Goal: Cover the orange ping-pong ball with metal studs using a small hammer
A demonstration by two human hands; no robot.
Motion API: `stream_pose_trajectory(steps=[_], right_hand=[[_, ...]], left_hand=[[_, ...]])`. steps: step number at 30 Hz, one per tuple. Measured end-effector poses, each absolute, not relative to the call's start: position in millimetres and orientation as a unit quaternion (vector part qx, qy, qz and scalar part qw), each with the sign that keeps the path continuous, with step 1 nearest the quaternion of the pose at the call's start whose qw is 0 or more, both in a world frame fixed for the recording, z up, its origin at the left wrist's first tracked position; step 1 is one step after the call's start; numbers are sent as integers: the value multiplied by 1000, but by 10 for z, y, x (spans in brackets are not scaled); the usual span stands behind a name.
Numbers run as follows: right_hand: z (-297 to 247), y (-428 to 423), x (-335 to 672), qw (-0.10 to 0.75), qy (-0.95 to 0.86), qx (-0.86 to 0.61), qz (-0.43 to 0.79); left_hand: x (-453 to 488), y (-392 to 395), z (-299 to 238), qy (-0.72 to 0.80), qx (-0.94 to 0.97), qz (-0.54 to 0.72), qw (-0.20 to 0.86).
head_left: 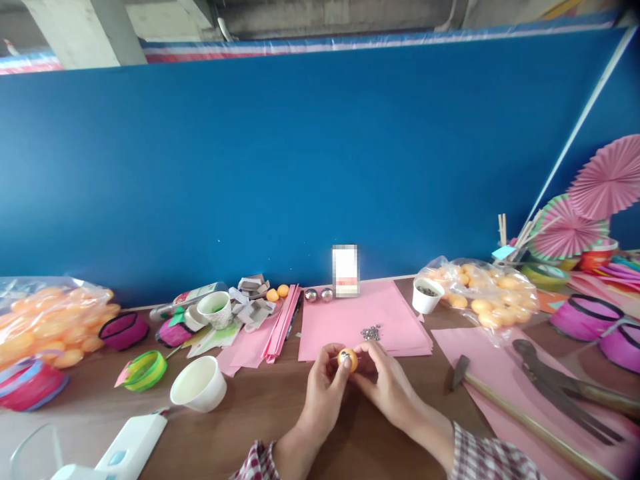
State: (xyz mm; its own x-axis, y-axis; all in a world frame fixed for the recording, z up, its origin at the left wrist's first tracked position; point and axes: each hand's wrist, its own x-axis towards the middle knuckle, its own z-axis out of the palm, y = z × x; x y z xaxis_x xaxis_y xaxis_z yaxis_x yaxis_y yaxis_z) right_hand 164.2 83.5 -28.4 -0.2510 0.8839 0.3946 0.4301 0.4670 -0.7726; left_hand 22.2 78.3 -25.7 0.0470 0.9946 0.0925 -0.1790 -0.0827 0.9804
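Just in front of the pink paper sheets (345,320), an orange ping-pong ball (354,361) is held between my two hands. Small dark and silvery bits show on its upper left side, too small to name. My left hand (321,397) grips the ball from the left, its thumb pressed on the front near those bits. From the right, my right hand (393,390) closes its fingertips on the ball. A small heap of shiny metal pieces (371,333) lies on the pink paper, close beyond my right fingers.
Two shiny metal balls (319,295) sit at the paper's back edge. A white cup (427,297) with dark bits stands right of it. Bags of orange balls (480,293) lie right and far left. Hammers (530,413) rest at right; a white bowl (199,383) stands left.
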Motion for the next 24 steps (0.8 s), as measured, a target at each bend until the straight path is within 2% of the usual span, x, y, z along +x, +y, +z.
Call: stream_pose_trajectory(steps=[3, 6, 10, 13, 24], right_hand=[[-263, 962, 1792, 398, -786, -431, 195], [-298, 1124, 1987, 405, -748, -515, 106], [-374, 1248, 2144, 336, -728, -597, 27], [-394, 1251, 2143, 302, -739, -602, 11], [-401, 1258, 2112, 287, -750, -596, 1]], left_hand=[[224, 782, -261, 437, 478, 548, 529], [228, 787, -314, 450, 453, 551, 537], [233, 799, -386, 454, 438, 565, 532], [235, 805, -396, 452, 430, 570, 534], [197, 820, -425, 467, 447, 554, 524]])
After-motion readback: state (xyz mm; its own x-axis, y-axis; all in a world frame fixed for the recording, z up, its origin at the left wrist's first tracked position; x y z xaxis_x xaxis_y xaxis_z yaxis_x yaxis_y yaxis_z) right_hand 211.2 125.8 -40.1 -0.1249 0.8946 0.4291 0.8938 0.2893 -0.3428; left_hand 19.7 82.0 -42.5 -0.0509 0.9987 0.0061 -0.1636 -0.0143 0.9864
